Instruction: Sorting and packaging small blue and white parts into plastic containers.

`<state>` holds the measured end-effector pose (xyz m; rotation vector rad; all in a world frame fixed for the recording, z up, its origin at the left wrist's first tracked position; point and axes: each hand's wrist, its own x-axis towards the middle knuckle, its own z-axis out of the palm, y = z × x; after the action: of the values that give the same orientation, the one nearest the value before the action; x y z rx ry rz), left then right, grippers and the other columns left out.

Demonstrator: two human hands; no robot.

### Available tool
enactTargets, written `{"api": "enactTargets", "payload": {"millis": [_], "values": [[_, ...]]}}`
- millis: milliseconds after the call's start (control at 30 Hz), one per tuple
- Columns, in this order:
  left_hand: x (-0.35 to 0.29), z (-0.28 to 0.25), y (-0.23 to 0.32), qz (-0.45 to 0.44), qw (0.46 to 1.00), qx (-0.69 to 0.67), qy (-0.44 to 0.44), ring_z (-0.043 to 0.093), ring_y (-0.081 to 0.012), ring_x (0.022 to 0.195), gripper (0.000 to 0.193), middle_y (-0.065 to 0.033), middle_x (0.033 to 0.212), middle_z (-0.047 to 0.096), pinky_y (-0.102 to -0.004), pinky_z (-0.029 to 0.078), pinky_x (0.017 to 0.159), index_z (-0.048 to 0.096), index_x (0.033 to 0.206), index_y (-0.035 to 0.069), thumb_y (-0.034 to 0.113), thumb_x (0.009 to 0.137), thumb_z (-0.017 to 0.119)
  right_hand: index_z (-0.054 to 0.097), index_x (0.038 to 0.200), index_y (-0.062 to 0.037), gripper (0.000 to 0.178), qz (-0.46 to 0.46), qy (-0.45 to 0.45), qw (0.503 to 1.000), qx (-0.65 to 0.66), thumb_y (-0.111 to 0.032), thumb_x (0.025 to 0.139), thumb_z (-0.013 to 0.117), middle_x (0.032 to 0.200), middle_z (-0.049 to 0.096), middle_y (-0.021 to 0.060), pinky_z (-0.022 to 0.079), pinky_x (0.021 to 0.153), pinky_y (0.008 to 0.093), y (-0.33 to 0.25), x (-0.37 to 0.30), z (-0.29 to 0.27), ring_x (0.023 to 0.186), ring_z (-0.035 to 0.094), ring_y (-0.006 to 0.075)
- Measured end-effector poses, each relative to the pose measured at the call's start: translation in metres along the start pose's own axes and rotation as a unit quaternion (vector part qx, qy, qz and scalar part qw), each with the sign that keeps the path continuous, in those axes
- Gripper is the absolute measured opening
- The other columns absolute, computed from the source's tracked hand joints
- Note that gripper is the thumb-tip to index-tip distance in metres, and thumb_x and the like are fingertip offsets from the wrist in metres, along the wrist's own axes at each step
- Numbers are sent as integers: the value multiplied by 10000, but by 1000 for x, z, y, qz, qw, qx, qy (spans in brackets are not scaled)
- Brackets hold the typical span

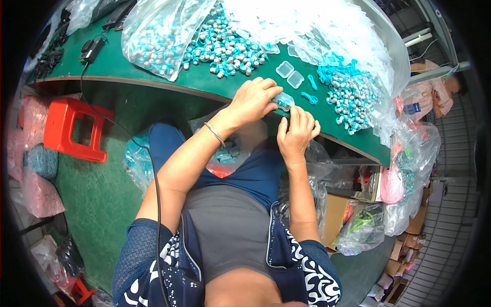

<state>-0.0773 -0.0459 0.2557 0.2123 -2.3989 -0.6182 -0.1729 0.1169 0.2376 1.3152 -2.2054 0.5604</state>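
Note:
Over the near edge of the green table (pixel 202 86), a small clear plastic case (pixel 283 101) with teal content is between my hands. My left hand (pixel 251 101) closes on its left side with thumb and fingers. From the right, my right hand (pixel 297 134) bends its fingers against the case's near right corner. Just beyond lies an opened clear case (pixel 289 74), its two halves flat on the table. Beside it are two small teal cord bundles (pixel 309 97). What exactly sits inside the held case is too small to tell.
Teal corded pieces with grey-white ends form one pile (pixel 225 46) and another pile (pixel 353 97). Clear cases heap up (pixel 317 25) at the back. A filled plastic bag (pixel 158 46) stands left. A black cable (pixel 128 134) crosses my left arm. A red stool (pixel 64 130) and another person (pixel 434 94) are nearby.

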Motion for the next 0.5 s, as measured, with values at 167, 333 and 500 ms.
{"api": "enactTargets", "payload": {"millis": [167,333,500], "values": [[-2,0,2,35,999,29,19,591,-269,976,418,-64,1100,627,-392,486,819,650,1173,75,185,783,755,639,1194,-82,400,-43,-1,996,83,-114,799,691,1148,630,64,314,1028,476,23,-2,-4,1129,549,277],[-2,3,0,59,997,32,47,586,-268,936,346,-69,1059,624,-388,482,793,650,1131,63,190,818,723,635,1192,-64,413,-38,9,982,182,-104,793,729,1143,642,92,417,961,430,22,27,-5,1112,567,312],[1,4,-5,66,997,13,45,586,-274,908,250,-80,990,606,-387,483,775,645,1046,50,185,844,703,652,1089,-42,309,-112,-37,963,241,-71,789,721,1048,658,130,458,880,425,31,51,5,1008,594,331]]}}
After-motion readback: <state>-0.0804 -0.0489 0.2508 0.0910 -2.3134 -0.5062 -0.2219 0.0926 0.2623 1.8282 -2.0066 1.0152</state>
